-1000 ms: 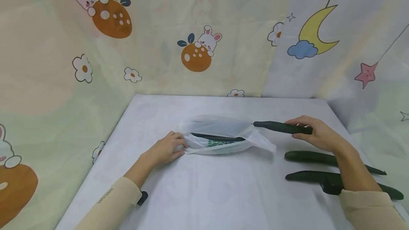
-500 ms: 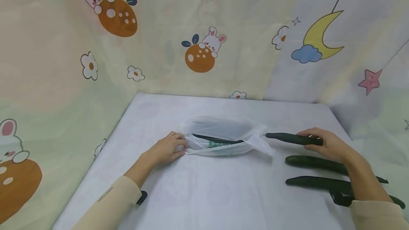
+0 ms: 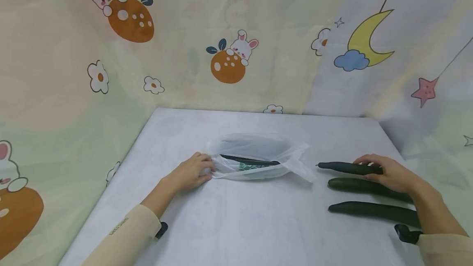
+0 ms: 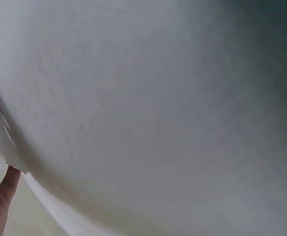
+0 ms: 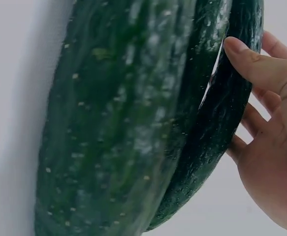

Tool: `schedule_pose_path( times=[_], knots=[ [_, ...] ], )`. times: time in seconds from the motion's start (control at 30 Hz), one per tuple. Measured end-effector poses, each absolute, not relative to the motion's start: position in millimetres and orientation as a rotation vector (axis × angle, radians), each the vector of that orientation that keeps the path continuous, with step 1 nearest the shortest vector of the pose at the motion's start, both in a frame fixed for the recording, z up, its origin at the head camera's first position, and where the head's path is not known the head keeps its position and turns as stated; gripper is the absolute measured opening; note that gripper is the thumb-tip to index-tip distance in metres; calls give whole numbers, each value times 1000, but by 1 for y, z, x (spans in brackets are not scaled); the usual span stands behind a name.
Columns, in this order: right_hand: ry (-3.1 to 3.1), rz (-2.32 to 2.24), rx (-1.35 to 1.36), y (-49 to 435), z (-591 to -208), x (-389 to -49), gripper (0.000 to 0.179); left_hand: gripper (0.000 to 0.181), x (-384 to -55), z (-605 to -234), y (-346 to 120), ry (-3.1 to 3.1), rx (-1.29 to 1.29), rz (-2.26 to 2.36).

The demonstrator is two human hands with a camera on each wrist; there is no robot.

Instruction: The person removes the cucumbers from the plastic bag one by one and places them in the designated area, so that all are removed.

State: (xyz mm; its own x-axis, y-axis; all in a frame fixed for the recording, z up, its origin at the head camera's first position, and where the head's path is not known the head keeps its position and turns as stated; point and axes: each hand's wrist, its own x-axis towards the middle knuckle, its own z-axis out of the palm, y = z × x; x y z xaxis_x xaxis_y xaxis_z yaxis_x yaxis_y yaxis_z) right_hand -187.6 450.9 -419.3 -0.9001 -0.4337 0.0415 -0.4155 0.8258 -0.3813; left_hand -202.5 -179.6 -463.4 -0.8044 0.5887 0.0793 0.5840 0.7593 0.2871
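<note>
My left hand (image 3: pixel 192 170) pinches the left end of a white plastic bag (image 3: pixel 301 165) that lies on its side with its mouth spread. Inside the bag, a dark green cucumber (image 3: pixel 251 160) shows above a green printed pattern. In the left wrist view, fingers (image 4: pixel 8 187) hold the bag's edge. My right hand (image 3: pixel 395 173) grips a cucumber (image 3: pixel 341 168) by its right part, thumb on the near side, to the right of the bag. Closest to it lies a second cucumber (image 3: pixel 362 186), and a third (image 3: pixel 369 209) sits nearer the front. The right wrist view shows the gripped cucumber (image 5: pixel 217 123) behind the others.
A white-covered table (image 3: pixel 236 225) carries everything. Patterned cloth (image 3: pixel 177 32) hangs behind it and at both sides. Black wrist devices show at the left sleeve (image 3: pixel 125 237) and the right sleeve (image 3: pixel 443 245).
My right hand has carried its cucumber rightward and down, away from the bag mouth and close to the other two cucumbers. The left hand has stayed on the bag.
</note>
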Motion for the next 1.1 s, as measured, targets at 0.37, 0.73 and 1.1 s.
schedule_pose_path(
  times=[0.37,0.73,1.1],
  knots=[
    [2914,-499,-751,453,-420,-192,39,14,-202,-466,-181,2923,963,477],
    [2777,-497,-665,446,-425,-198,36,13,-202,-467,-181,2922,984,474],
    [2875,-690,-687,449,-431,-196,37,13,-203,-466,-181,2921,958,494]
  ],
)
